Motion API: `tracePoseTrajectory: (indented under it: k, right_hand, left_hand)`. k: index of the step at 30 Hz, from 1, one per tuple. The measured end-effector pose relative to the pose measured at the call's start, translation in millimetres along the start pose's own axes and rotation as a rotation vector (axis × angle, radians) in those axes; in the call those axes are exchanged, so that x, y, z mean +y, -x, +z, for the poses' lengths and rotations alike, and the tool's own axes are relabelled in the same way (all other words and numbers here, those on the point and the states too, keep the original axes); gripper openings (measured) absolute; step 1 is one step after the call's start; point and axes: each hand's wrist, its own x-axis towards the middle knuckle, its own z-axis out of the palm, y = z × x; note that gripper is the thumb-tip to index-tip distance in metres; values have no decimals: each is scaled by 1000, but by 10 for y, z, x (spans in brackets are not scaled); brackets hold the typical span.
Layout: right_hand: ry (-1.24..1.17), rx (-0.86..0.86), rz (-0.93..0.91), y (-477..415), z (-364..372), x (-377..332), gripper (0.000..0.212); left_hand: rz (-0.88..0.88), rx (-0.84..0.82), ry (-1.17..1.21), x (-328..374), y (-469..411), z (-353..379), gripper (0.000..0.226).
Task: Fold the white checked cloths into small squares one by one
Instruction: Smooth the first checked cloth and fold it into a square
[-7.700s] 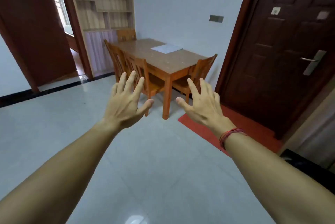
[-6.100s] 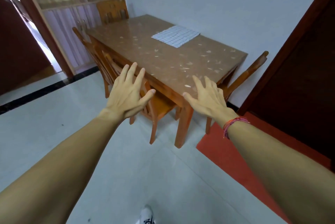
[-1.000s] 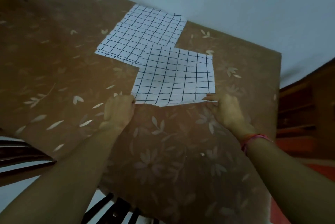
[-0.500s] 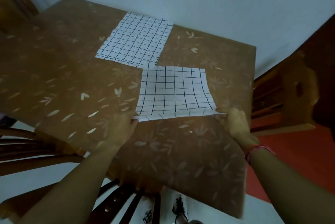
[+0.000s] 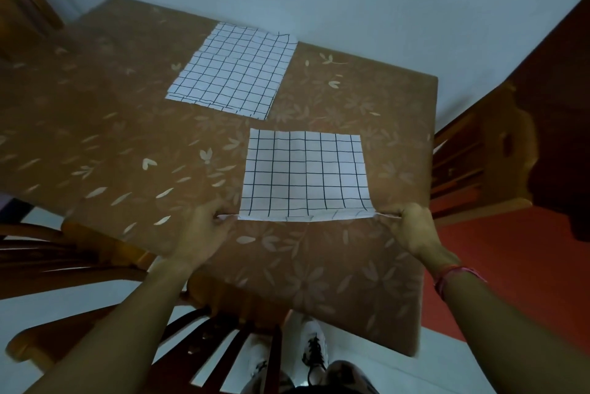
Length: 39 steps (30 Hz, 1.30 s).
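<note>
A white checked cloth [image 5: 305, 173] lies spread flat on the brown flower-patterned table [image 5: 127, 154], near its right end. My left hand [image 5: 204, 232] pinches the cloth's near left corner and my right hand [image 5: 412, 227] pinches its near right corner, pulling the near edge taut. Farther back, by the wall, rests a stack of more white checked cloths [image 5: 233, 69], apart from the one I hold.
A wooden chair [image 5: 479, 163] stands at the table's right end, over a red mat [image 5: 510, 282]. Another wooden chair [image 5: 223, 339] is tucked under the near edge below my arms, with more chair backs at the left. A pale wall runs behind the table.
Both hands have dragged the single cloth toward me, off the stack; a gap now separates the two. The view has pulled back, showing chairs and my shoes.
</note>
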Motion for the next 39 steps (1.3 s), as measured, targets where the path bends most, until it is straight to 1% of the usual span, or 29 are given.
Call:
tracePoseTrajectory:
  k: [4,6,8,11,13,15,18,22,23,25,26,28,30,33,37,39]
  right_hand:
    - [-2,-20,7,-29,-10,14,15]
    - [-26,-69,13,-43,-20,42,11]
    - [-24,-120,24,-59,-20,88,3]
    - [8,-145,54,-104,5,187,22]
    - [-17,-150,70,-121,21,236,23]
    - [-50,-145,83,-138,39,262,25]
    - [-130,-143,91,-180,44,258,27]
    - [-216,-95,105,-308,51,258,31]
    - [-228,-83,115,-353,59,259,32]
    - [-260,-70,146,-466,97,283,29]
    - [-273,-59,165,-527,123,297,27]
    - [-277,-31,195,-630,180,307,23]
    - [-260,-18,211,-740,239,308,22]
    - [-222,-9,256,-916,311,318,21]
    - [-201,-9,296,-1140,432,363,22]
    - [-206,-12,315,-1225,486,374,20]
  left_hand:
    - [-17,2,25,19,-20,28,5]
    - [-17,0,12,-12,-49,29,7]
    - [-19,0,12,-26,-77,28,9]
    - [-35,0,25,-20,-128,42,12]
    - [-47,6,37,-21,-171,54,18]
    - [-71,0,58,-45,-240,74,18]
    - [-83,1,77,-60,-353,110,25]
    - [-46,0,132,17,-570,188,19]
    - [-49,5,148,41,-633,210,21]
    - [-61,14,171,74,-769,264,25]
    - [-65,15,174,69,-843,304,23]
    - [-85,16,185,61,-978,367,19]
    - [-96,29,190,44,-1128,445,24]
    - [-113,42,190,42,-1341,548,25]
    - [-129,50,180,90,-1547,692,14]
    - [-110,54,168,127,-1605,759,13]
